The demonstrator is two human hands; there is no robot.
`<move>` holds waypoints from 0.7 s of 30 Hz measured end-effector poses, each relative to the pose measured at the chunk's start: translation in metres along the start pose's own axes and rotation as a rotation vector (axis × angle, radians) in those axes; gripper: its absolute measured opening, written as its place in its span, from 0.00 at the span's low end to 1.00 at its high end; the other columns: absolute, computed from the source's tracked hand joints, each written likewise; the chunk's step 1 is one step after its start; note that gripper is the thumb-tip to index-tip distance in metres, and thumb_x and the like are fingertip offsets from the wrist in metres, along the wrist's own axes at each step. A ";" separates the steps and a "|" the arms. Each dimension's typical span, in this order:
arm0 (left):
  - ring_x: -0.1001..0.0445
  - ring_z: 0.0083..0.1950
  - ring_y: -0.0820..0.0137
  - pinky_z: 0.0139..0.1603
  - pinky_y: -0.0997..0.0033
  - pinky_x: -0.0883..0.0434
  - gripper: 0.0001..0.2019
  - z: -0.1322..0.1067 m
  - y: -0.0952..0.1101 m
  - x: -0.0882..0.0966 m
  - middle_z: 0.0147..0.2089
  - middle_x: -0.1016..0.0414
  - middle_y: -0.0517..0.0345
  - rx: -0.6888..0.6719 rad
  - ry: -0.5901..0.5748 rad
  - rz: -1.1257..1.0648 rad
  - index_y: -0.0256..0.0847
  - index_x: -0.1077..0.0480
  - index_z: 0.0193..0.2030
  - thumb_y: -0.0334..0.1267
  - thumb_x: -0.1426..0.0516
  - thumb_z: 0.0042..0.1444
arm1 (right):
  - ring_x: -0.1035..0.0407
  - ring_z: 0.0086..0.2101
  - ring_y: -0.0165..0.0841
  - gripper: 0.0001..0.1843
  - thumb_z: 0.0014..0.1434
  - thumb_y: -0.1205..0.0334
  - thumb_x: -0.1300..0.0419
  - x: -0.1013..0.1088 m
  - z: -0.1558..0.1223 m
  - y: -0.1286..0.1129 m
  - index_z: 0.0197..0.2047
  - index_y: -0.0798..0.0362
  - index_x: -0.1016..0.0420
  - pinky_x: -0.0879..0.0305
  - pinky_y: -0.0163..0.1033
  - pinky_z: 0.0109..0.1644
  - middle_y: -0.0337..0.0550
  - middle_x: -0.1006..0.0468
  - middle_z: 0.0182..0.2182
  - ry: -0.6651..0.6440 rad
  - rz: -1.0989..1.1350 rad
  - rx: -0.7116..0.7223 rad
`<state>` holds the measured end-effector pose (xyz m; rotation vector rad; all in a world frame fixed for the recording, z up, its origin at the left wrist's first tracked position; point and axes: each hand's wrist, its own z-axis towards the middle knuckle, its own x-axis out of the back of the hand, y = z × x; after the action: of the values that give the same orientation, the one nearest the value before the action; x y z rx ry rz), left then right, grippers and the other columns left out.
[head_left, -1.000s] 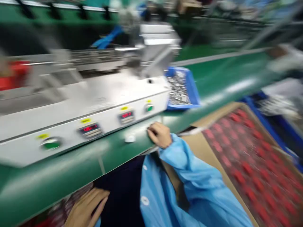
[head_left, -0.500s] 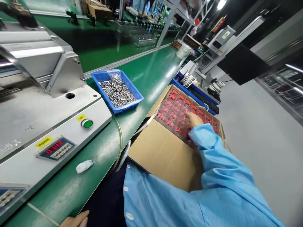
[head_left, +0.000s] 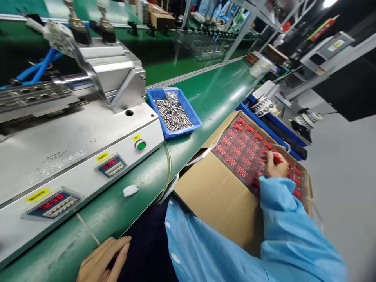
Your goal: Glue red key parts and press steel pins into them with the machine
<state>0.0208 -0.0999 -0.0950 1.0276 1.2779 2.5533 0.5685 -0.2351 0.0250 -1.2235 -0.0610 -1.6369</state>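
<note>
My right hand (head_left: 274,163), in a light blue sleeve, reaches into an open cardboard box (head_left: 217,196) and is closed on a small red part (head_left: 277,158) above a tray of several red parts (head_left: 239,147). My left hand (head_left: 101,260) rests at the near edge of the green conveyor table (head_left: 205,98), fingers curled against the edge; nothing shows in it. A small white object (head_left: 130,190) lies on the green surface between the hands.
A grey machine (head_left: 67,145) with red digit displays and a green button (head_left: 141,145) fills the left. A blue bin of metal pins (head_left: 173,111) stands beside it. Blue trays and label rolls (head_left: 273,113) lie beyond the box; bare floor at right.
My right hand left the table edge, went into the box and closed on a red part. The view swung right, then back a little to the left. My left hand has come further into view.
</note>
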 end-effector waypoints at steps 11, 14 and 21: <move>0.18 0.42 0.61 0.41 0.66 0.20 0.21 0.022 0.030 -0.003 0.44 0.17 0.48 0.187 0.144 -0.135 0.42 0.24 0.57 0.56 0.44 0.72 | 0.26 0.56 0.43 0.28 0.78 0.40 0.52 -0.159 -0.175 -0.289 0.64 0.52 0.28 0.26 0.47 0.62 0.54 0.22 0.56 -0.889 1.068 0.884; 0.21 0.36 0.65 0.38 0.69 0.23 0.16 0.007 0.028 0.010 0.35 0.19 0.54 0.289 0.226 -0.217 0.42 0.21 0.45 0.53 0.40 0.70 | 0.26 0.55 0.43 0.32 0.76 0.37 0.52 -0.171 -0.185 -0.310 0.66 0.54 0.30 0.25 0.49 0.60 0.57 0.22 0.55 -0.943 1.103 0.901; 0.26 0.34 0.69 0.35 0.72 0.28 0.13 0.006 0.005 0.028 0.36 0.22 0.56 0.613 0.394 -0.448 0.41 0.21 0.42 0.50 0.35 0.67 | 0.24 0.38 0.36 0.05 0.74 0.60 0.41 -0.172 -0.157 -0.270 0.49 0.49 0.23 0.24 0.41 0.44 0.45 0.21 0.39 -0.726 0.943 0.566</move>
<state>0.0046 -0.0886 -0.0739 0.2176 2.1797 2.1088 0.2523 -0.0830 -0.0399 -1.0756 -0.3219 -0.2811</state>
